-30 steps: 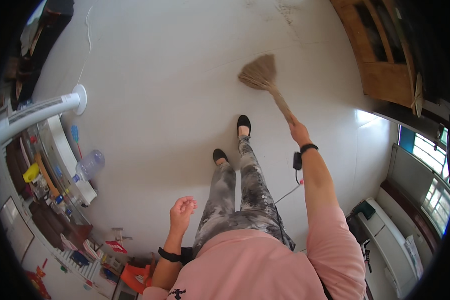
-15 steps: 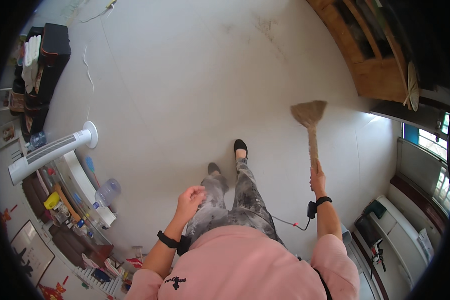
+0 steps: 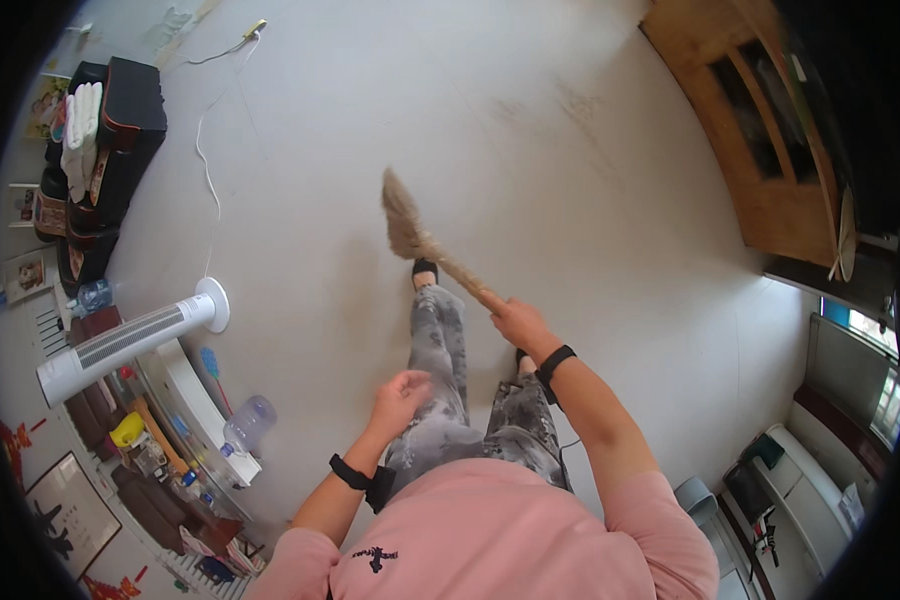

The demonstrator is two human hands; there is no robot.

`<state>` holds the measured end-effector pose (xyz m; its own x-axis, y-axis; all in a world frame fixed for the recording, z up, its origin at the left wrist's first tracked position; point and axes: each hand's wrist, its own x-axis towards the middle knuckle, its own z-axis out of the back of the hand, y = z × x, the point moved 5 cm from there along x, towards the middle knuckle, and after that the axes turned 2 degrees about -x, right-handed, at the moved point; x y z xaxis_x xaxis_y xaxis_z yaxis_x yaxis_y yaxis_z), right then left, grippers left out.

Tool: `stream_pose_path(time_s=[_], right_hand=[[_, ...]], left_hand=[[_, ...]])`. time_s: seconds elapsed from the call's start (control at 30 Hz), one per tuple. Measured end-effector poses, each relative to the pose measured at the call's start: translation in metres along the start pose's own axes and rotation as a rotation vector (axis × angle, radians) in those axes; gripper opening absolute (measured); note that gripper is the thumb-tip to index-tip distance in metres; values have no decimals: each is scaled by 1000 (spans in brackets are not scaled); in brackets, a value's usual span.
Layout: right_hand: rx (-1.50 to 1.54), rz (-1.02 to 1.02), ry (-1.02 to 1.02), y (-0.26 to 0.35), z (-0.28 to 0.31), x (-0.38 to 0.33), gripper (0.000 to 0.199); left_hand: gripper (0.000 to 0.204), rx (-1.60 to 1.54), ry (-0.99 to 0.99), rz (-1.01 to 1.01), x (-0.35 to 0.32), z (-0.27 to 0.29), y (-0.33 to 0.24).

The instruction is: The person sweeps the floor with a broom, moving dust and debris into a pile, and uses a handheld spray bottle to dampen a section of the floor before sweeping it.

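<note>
Head view: from here I see one pale grey smooth floor (image 3: 570, 130) filling most of the picture, bare ahead of me apart from a few faint scuff marks. One brown wooden cabinet with glass doors (image 3: 770, 150) stands at the upper right, well apart from my hands. At the left there is one black cushioned bench seat (image 3: 120, 110) with folded white cloth on it, and one white tower fan (image 3: 130, 340) on a round base, its thin white power cord (image 3: 205, 150) running away over the floor. Below the fan is a cluttered low shelf with one clear plastic bottle (image 3: 250, 420) lying at its edge. None of these stands between me and the work.

I count one straw hand broom with a tan bristle head and a bound straw handle (image 3: 415, 235). Its bristle head fans out to the upper left and sits on or just above the floor, just beside my one visible black shoe (image 3: 425, 268); the handle slants down to the right. My right hand (image 3: 520, 322) has its fingers clenched around the handle's end, a black wristband just behind it. My left hand (image 3: 400, 395) hangs over my grey mottled trousers (image 3: 440, 350), fingers loosely curled and released, grasping nothing.
</note>
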<state>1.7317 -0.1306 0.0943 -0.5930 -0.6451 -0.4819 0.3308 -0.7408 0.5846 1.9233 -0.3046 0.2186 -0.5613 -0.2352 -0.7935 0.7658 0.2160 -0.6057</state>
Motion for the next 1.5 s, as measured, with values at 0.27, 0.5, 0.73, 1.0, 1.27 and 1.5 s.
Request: stream_pose_path(time_s=[0.27,0.5,0.73,1.0,1.27,1.5], right_hand=[[-76,162,151,144,-39,223,39],[-10,-115,94,70,-22,263,50],[-55,-534,18,-98,38,41,60],[239,-856,-51,-8,101,10,60],[56,-84,109,157,29,198,55],[-103,182,377,378,-65,391,47]], left_hand=[[34,72,-106,10,23,128,-41],[44,110,-202,103,42,206,-47],[42,131,-105,55,66,207,-86],[43,270,-144,-63,83,237,-129],[41,110,-143,-101,117,293,-153],[41,157,-187,-44,130,408,-147]])
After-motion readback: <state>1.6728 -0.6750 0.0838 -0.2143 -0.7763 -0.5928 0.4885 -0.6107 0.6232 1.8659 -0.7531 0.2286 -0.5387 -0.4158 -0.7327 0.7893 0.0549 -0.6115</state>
